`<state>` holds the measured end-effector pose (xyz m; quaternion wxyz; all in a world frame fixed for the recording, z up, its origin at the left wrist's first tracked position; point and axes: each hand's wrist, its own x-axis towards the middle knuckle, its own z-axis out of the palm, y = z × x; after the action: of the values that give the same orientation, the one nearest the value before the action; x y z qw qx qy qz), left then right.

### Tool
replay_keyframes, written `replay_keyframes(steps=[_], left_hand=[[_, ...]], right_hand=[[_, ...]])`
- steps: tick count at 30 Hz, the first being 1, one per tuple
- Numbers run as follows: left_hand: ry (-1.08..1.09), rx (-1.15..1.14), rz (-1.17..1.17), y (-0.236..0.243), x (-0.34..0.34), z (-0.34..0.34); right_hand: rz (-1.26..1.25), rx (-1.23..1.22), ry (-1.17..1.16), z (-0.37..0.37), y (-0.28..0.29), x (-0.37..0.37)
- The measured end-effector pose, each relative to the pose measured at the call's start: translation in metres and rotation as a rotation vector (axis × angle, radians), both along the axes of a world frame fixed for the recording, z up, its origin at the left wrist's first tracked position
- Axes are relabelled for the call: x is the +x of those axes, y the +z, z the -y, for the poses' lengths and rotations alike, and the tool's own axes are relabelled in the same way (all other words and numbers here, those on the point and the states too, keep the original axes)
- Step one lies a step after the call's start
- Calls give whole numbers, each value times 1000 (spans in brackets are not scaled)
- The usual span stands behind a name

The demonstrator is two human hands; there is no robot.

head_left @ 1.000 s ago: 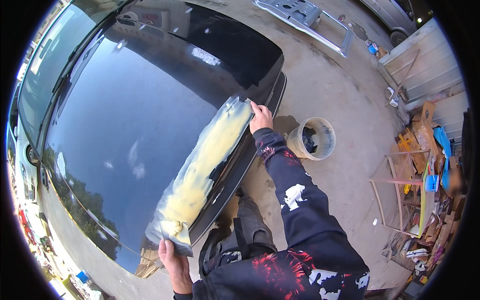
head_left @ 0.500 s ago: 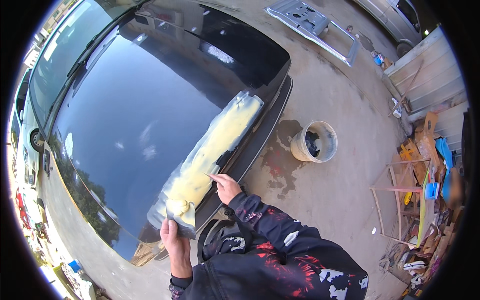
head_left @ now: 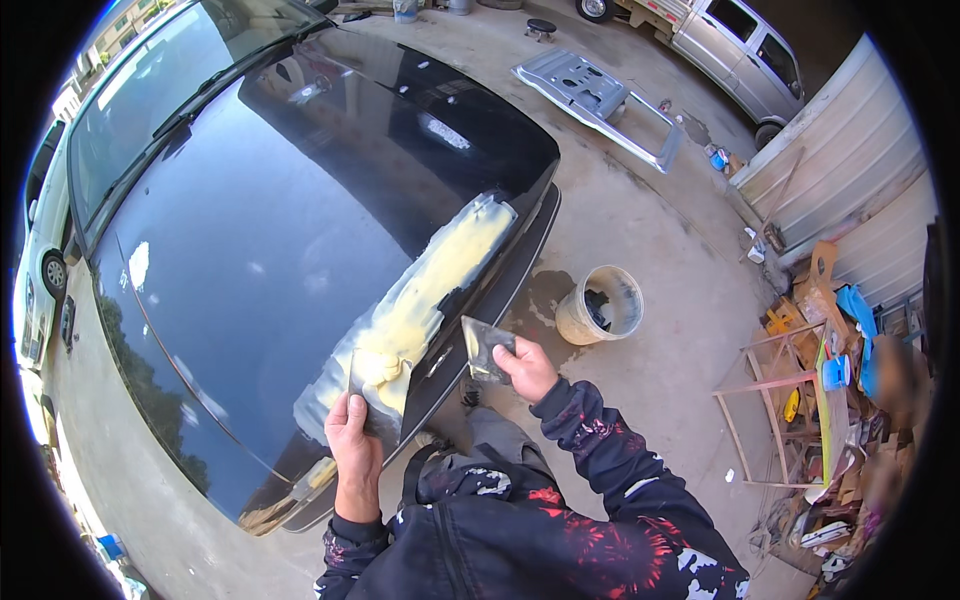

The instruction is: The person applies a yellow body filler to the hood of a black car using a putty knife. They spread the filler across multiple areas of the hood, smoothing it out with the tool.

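Observation:
My left hand [head_left: 354, 448] grips a flat putty board [head_left: 388, 412] by its near edge, thumb on top. A mound of pale yellow body filler [head_left: 383, 369] sits on that board. Closed around a dark, thin putty spreader [head_left: 484, 350] is my right hand [head_left: 526, 370], held off the car just beyond its front edge. A long band of spread yellow filler [head_left: 425, 283] with grey-white borders runs along the front of the black car hood [head_left: 260, 230]. The board partly covers the near end of this band.
A whitish bucket [head_left: 602, 306] with dark contents stands on the concrete beside a wet patch. Farther off lies a silver door panel [head_left: 600, 98]. On the right are a metal frame [head_left: 768, 382] and piled scrap [head_left: 850, 470]. A silver van [head_left: 735, 50] is parked behind.
My right hand has lifted the spreader off the filler band and moved right, turning the blade's flat face into view. My left hand still holds the board. The view has shifted slightly.

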<state>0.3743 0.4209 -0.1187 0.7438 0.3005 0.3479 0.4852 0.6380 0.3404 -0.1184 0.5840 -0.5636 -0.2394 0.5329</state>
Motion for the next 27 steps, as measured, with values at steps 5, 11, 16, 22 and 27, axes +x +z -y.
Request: replay_keyframes(steps=[5, 11, 16, 22, 27], left_hand=[[-10, -169, 217, 14, 7, 6], [198, -156, 121, 22, 38, 6], [255, -77, 105, 14, 102, 9], [390, -116, 47, 7, 190, 5], [402, -25, 116, 24, 209, 3]], right_hand=[[-347, 183, -200, -1, 5, 8], [153, 326, -6, -23, 36, 3], [-590, 540, -62, -66, 60, 38], [-482, 581, 160, -75, 66, 84], [105, 370, 508, -75, 63, 128]])
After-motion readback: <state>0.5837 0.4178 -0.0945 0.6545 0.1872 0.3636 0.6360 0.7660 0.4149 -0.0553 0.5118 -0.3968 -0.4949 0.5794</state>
